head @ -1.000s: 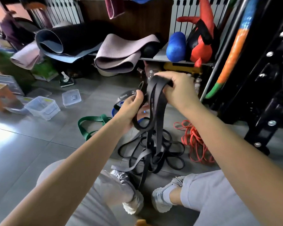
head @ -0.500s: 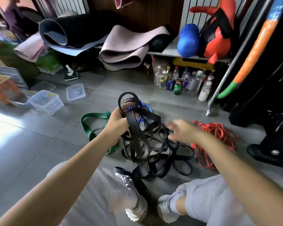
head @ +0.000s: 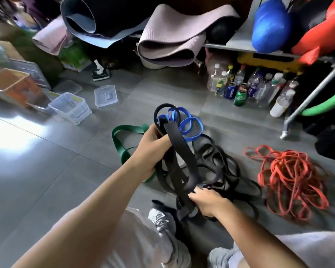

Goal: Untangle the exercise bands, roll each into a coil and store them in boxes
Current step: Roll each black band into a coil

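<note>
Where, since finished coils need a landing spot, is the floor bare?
The widest bare floor lies left of the green band, this side of the clear boxes. A smaller strip runs between the blue band and the bottles. It is crowded from the black tangle to the orange bands.

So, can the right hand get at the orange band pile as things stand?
Probably yes, once freed: the right hand grips the black bands, but the orange band pile lies uncovered on the floor to its right, with nothing standing between.
</note>
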